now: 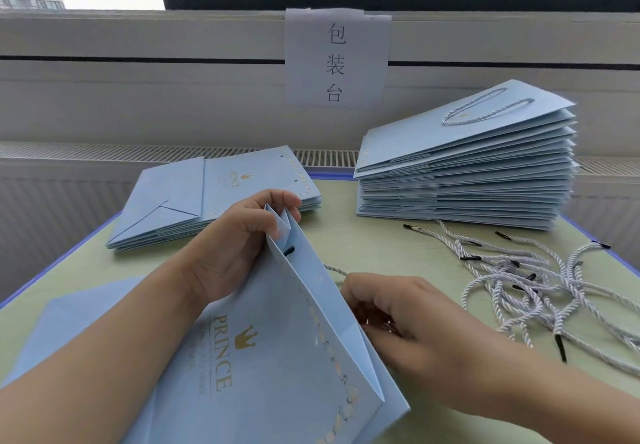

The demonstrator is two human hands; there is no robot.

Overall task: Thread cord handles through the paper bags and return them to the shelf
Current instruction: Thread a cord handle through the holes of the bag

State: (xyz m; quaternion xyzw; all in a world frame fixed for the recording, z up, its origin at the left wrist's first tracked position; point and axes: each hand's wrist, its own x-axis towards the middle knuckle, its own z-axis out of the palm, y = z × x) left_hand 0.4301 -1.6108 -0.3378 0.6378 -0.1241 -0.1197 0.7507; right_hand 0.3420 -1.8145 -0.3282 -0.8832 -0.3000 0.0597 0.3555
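Note:
A light blue paper bag [277, 357] printed "PRINCE" with a gold crown lies tilted in front of me. My left hand [239, 246] grips its upper corner at the folded side gusset. A black cord tip [289, 250] pokes through a hole near that corner. The white twisted cord [334, 269] runs from behind the bag's rim toward my right hand [398, 319], whose fingers are curled by the bag's open mouth, pinching the cord. Part of the cord is hidden behind the bag.
A low stack of flat bags [180, 201] lies at the back left. A tall stack of bags with handles [467, 173] stands at the back right. Loose cords with black tips [519, 287] sprawl on the green table [363, 242] at the right. A paper sign [336, 59] hangs on the wall.

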